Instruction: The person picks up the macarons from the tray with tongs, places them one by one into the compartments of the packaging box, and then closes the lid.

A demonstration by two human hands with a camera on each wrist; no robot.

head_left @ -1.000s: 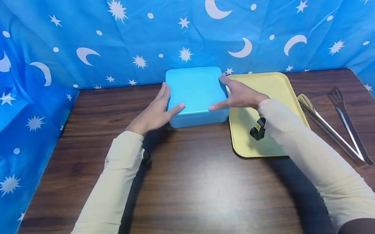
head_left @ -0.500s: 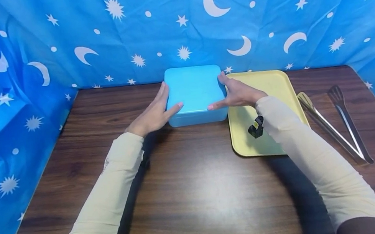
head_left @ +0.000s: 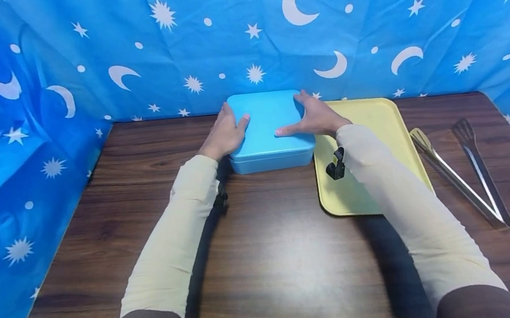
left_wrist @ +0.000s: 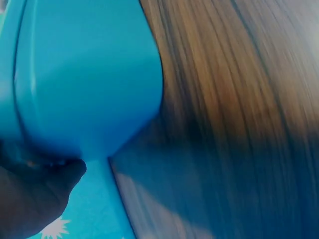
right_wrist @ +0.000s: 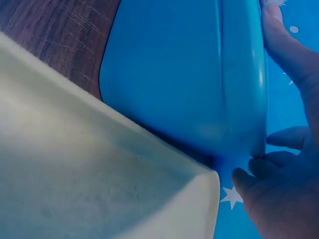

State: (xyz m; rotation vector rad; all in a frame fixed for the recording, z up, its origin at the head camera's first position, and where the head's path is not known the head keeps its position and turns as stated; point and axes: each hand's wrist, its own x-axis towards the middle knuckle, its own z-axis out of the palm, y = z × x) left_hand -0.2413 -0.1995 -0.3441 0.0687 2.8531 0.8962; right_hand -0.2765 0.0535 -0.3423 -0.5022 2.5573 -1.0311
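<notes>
A light blue plastic box with its lid in place stands at the back of the table. My left hand grips the lid's left side, thumb over the top and fingers toward the back corner. In the left wrist view, fingertips of that hand bend in at the corner by the lid seam. From the right, my right hand holds the back right corner, its thumb laid across the top. The right wrist view has its curled fingers right at the lid's edge.
A yellow tray lies right of the box, partly under my right forearm. Farther right, metal tongs rest spread on the wooden table. Behind everything hangs a blue cloth with moons and stars.
My left hand has slid back and right along the box, its thumb now farther onto the lid. The right hand has shifted slightly back and left. The lid is still on.
</notes>
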